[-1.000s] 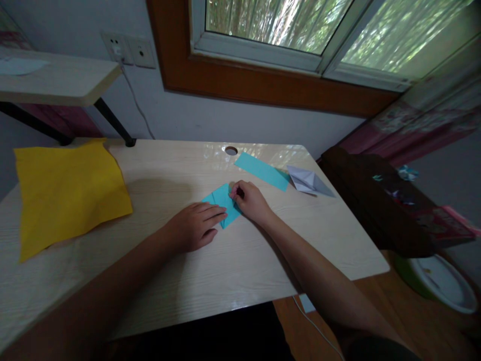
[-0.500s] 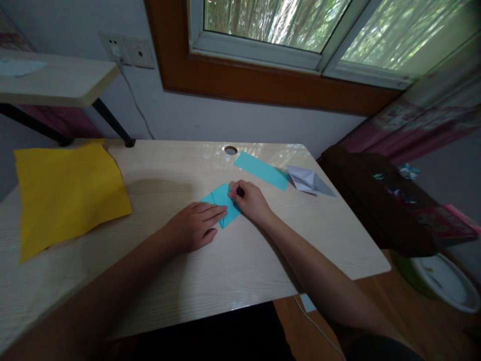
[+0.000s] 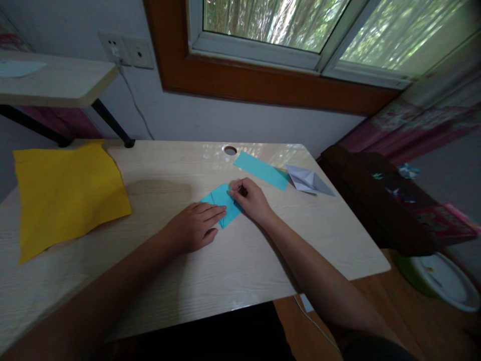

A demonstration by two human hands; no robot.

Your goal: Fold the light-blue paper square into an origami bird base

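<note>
Steadily, we should press the folded turquoise paper (image 3: 221, 194), between front and back edges of the pale wooden table (image 3: 319, 225): left hand (image 3: 197, 223) flat upon it; right hand (image 3: 251, 198) bunched there, its pinch unclear.

Folded paper (image 3: 232, 212): plain turquoise, darker lines at the creases. Strip (image 3: 261, 171): same turquoise, no print. Folded piece (image 3: 306, 179): white with a faint lilac-grey cast. Large sheet (image 3: 71, 193): solid deep yellow. Table (image 3: 323, 228): pale cream, fine wood-grain streaks. Shelf (image 3: 56, 82): similar cream; legs (image 3: 112, 123) black. Wall (image 3: 233, 113): bluish grey. Window surround (image 3: 225, 75): reddish brown; window frame (image 3: 255, 54) pale grey. Curtain (image 3: 391, 135): dusky pink below a pale, patterned band. Cabinet (image 3: 345, 190): very dark brown. Floor (image 3: 376, 288): orange-brown. Basin (image 3: 447, 281): white interior, green outside.
</note>
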